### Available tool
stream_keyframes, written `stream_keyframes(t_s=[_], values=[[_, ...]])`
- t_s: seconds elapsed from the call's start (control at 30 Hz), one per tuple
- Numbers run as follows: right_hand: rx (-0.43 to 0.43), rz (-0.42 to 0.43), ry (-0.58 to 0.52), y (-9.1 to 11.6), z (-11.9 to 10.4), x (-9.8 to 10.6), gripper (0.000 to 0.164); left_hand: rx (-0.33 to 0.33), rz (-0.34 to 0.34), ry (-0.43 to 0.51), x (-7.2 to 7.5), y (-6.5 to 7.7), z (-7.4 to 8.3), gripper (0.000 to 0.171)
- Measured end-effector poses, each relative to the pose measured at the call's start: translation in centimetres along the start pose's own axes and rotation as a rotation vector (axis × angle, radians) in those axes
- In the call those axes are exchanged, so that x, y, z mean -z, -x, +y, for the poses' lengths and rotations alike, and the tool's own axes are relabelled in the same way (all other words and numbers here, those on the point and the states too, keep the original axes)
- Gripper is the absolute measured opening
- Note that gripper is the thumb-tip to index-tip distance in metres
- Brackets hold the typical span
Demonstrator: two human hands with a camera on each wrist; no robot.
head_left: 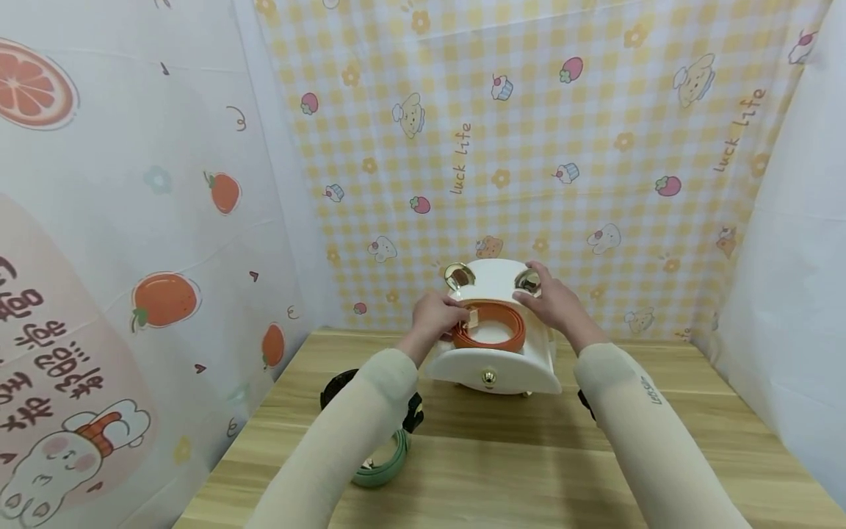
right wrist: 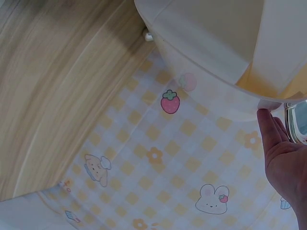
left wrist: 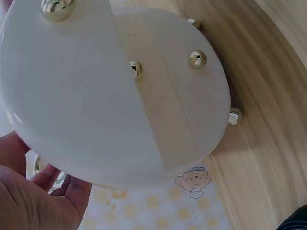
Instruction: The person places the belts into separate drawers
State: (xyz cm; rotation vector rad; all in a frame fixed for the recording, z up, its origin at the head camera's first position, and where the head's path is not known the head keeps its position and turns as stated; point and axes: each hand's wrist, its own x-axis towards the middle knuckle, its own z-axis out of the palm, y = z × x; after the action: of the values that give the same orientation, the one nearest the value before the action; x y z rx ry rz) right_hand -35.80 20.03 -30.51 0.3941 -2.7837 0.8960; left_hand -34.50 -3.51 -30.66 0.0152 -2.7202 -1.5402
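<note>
A white rounded drawer box (head_left: pixel 494 275) with gold feet and two round gold ear-like ornaments stands on the table, its drawer (head_left: pixel 472 365) pulled out towards me. Inside the drawer lies a coiled orange belt (head_left: pixel 512 334) with a gold buckle (head_left: pixel 472 318). My left hand (head_left: pixel 436 316) pinches the belt at its left side, beside the buckle. In the left wrist view, the white drawer front (left wrist: pixel 76 100) hides the belt from sight. My right hand (head_left: pixel 551 297) rests against the box's upper right, thumb and fingers spread around the right gold ornament (head_left: pixel 526 281); its fingers look straight in the right wrist view.
A coiled green belt (head_left: pixel 386 470) lies on the wooden table (head_left: pixel 489 470) at the front left, partly behind my left sleeve. Beyond it sits a dark coiled belt (head_left: pixel 337 383). Patterned cloth walls (head_left: pixel 502 132) enclose the back and sides.
</note>
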Motion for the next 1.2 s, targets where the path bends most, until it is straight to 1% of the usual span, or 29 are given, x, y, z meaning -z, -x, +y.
stream_keyframes(t_s=[0.07, 0.23, 0.33, 0.53, 0.67, 0.8, 0.93, 1.1, 1.2], values=[[-0.003, -0.001, 0.002, 0.0, 0.0, 0.1, 0.075, -0.005, 0.012, 0.002, 0.0, 0.0, 0.1, 0.013], [-0.002, -0.008, 0.0, 0.1, -0.1, 0.1, 0.075, -0.015, 0.049, 0.047, 0.2, 0.0, 0.2, 0.01], [-0.002, -0.005, -0.002, 0.3, -0.2, 0.2, 0.075, -0.019, 0.047, 0.069, 0.4, 0.2, 0.4, 0.011], [-0.001, 0.007, 0.004, 0.3, -0.1, 0.2, 0.074, -0.049, 0.029, 0.095, 1.0, 0.6, 0.6, 0.024], [-0.004, 0.004, -0.001, 0.3, -0.2, 0.2, 0.074, -0.087, 0.033, 0.123, 1.6, 1.2, 0.6, 0.036], [-0.008, 0.006, -0.008, 0.2, -0.2, 0.1, 0.074, -0.138, 0.049, 0.15, 2.2, 1.9, 0.4, 0.045], [-0.004, 0.017, -0.011, 0.2, -0.1, -0.1, 0.073, -0.182, 0.086, 0.19, 2.6, 2.6, 0.2, 0.043], [-0.012, 0.007, -0.017, 0.3, 0.0, 0.0, 0.073, -0.204, 0.119, 0.295, 2.8, 3.5, 0.3, 0.038], [-0.016, 0.004, -0.016, 0.3, -0.1, 0.0, 0.074, -0.227, 0.131, 0.32, 2.8, 4.0, 0.3, 0.04]])
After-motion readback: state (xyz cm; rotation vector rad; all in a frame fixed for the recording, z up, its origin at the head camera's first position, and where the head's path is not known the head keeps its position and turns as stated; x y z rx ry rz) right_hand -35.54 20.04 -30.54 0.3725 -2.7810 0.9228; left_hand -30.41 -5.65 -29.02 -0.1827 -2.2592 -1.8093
